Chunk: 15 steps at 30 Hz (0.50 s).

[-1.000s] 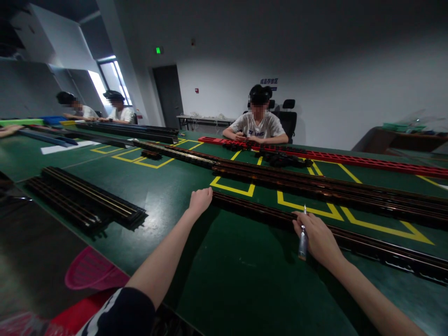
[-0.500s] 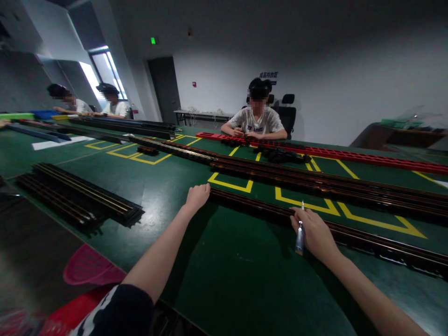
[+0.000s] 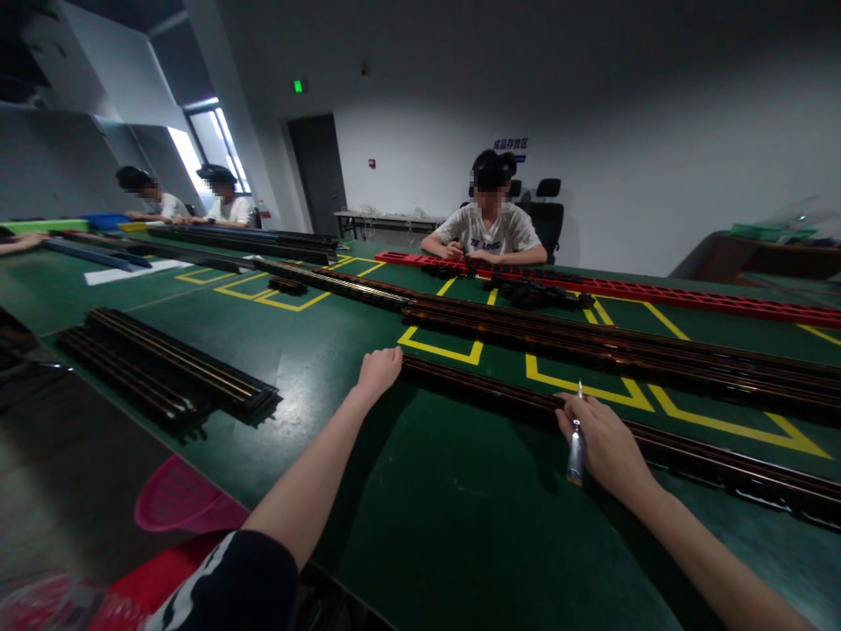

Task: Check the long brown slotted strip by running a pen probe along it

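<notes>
My left hand [image 3: 379, 369] is closed as a fist and rests at the left end of a long dark brown rail [image 3: 505, 399] that runs across the green table [image 3: 460, 526] to the right. My right hand [image 3: 603, 443] lies on the same rail farther right, its fingers wrapped round a slim silver pen-like tool [image 3: 576, 447] whose tip points away from me.
More long dark rails [image 3: 624, 346] lie beyond, over yellow floor-style markings. A stack of short black rails [image 3: 171, 372] sits at the left. A red strip [image 3: 657, 300] runs along the far side, where a person [image 3: 490, 230] sits working. Two more people sit far left. A pink basket [image 3: 177, 499] is near me.
Both hands stay on the rail in the same grip. Only the view has shifted slightly.
</notes>
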Each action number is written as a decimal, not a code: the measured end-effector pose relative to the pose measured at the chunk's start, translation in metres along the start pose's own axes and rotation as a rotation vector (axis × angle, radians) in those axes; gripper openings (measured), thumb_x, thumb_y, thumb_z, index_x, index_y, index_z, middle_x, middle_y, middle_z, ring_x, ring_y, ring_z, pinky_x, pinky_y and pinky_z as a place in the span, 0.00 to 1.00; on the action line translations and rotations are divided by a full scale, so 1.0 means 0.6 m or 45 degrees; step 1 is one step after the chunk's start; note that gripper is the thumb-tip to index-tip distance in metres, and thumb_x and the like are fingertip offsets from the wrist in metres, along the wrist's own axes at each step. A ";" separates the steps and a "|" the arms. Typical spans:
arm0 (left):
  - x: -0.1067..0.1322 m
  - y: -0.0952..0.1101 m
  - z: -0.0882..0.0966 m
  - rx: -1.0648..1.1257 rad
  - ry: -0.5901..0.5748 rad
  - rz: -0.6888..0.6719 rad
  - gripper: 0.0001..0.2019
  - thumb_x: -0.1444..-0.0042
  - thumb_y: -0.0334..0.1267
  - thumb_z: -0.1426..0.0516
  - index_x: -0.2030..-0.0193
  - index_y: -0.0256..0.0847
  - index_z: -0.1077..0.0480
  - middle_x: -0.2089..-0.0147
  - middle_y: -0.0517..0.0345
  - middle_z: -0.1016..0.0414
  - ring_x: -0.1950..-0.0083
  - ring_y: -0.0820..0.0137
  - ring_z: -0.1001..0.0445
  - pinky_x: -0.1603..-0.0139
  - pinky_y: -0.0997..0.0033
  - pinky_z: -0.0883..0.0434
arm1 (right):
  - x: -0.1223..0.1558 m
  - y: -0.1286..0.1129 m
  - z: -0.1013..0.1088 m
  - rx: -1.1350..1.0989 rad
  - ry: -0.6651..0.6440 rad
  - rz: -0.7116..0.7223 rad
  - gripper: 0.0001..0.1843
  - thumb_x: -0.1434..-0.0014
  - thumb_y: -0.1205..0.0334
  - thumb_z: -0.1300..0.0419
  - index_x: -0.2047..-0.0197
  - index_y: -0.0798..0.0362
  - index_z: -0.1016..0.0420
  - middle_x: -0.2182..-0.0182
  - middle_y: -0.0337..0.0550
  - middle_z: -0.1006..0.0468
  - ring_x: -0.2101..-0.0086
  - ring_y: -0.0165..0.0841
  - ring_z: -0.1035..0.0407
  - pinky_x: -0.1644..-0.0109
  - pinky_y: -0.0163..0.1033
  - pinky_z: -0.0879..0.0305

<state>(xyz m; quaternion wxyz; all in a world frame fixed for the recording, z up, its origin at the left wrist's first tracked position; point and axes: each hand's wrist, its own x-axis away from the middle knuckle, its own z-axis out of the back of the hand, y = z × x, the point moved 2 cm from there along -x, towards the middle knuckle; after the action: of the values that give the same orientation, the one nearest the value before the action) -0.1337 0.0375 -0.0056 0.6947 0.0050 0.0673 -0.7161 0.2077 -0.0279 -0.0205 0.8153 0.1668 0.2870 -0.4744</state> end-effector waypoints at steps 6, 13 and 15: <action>0.001 0.001 0.000 0.022 0.011 0.018 0.20 0.35 0.30 0.63 0.50 0.33 0.32 0.54 0.39 0.23 0.51 0.57 0.24 0.55 0.59 0.29 | -0.001 -0.001 0.000 -0.005 -0.011 -0.016 0.25 0.33 0.51 0.60 0.60 0.58 0.28 0.69 0.53 0.24 0.69 0.39 0.30 0.64 0.44 0.32; 0.002 0.001 0.001 0.053 0.009 0.045 0.20 0.35 0.31 0.63 0.53 0.35 0.31 0.54 0.41 0.23 0.52 0.58 0.24 0.55 0.60 0.30 | -0.004 -0.005 0.005 -0.005 0.007 -0.007 0.25 0.33 0.51 0.61 0.60 0.57 0.29 0.71 0.52 0.25 0.70 0.39 0.30 0.66 0.43 0.33; 0.002 0.000 0.000 0.047 0.006 0.046 0.19 0.35 0.31 0.62 0.52 0.35 0.31 0.53 0.40 0.23 0.51 0.57 0.24 0.54 0.59 0.31 | -0.004 -0.005 0.004 0.025 0.008 -0.006 0.24 0.33 0.52 0.61 0.59 0.57 0.29 0.70 0.52 0.24 0.70 0.39 0.30 0.66 0.44 0.33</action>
<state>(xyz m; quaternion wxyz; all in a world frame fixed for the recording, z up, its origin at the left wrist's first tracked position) -0.1336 0.0362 -0.0057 0.7072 0.0207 0.0558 -0.7045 0.2048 -0.0292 -0.0172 0.8116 0.1756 0.2854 -0.4785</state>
